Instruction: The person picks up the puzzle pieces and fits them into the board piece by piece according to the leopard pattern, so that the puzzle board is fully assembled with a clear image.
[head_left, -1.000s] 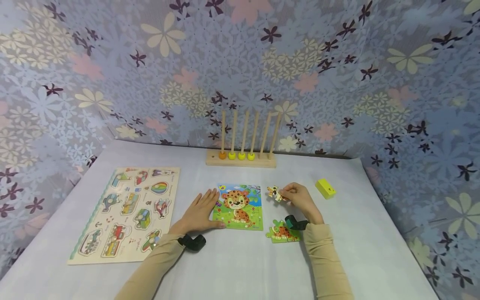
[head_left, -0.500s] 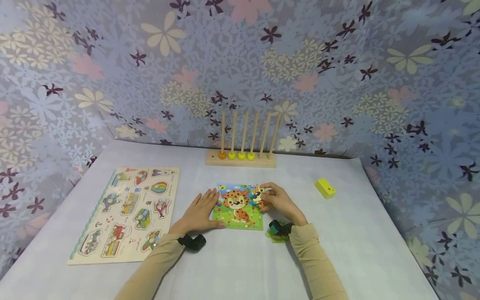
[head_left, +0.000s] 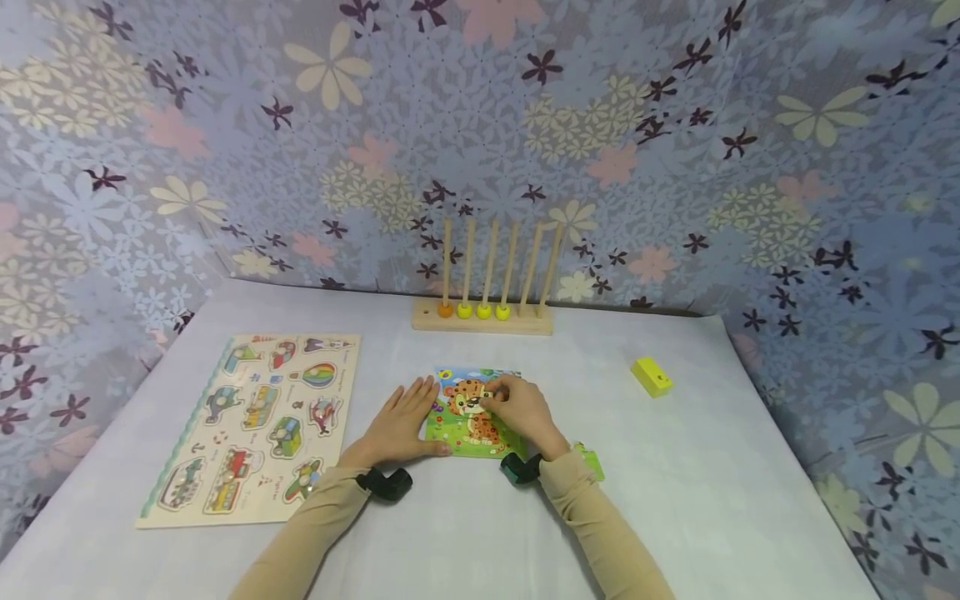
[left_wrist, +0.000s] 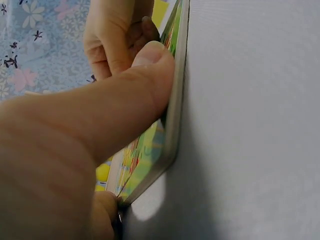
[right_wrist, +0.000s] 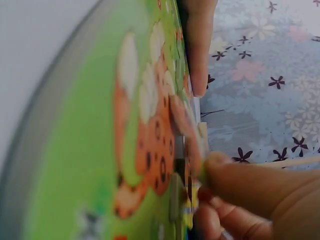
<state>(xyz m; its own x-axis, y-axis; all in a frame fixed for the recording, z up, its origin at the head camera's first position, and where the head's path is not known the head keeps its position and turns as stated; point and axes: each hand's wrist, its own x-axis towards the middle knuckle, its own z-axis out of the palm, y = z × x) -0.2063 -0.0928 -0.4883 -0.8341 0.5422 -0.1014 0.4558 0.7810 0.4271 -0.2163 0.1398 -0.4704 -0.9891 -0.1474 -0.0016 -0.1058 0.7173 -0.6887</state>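
A square leopard puzzle (head_left: 457, 443) lies on the table before me. My left hand (head_left: 397, 429) rests along its left edge with straight fingers; in the left wrist view its thumb (left_wrist: 135, 80) presses on the rim. My right hand (head_left: 523, 412) is over the right half of the puzzle. Between thumb and fingers it pinches a puzzle piece (right_wrist: 187, 122) showing part of the leopard, which is tilted against the board in the right wrist view. Much of the piece is hidden by the fingers. Loose green puzzle pieces (head_left: 591, 463) lie partly hidden behind the right sleeve.
A large vehicle peg puzzle board (head_left: 251, 429) lies at the left. At the back stands a wooden bead rack (head_left: 483, 323) with upright rods and several beads. A yellow block (head_left: 651, 377) sits at the right. Patterned cloth (head_left: 480, 125) rises behind the table.
My right hand has carried the puzzle piece leftward from beside the puzzle onto its leopard picture. The right sleeve now covers more of the loose pieces. My left hand has stayed still.
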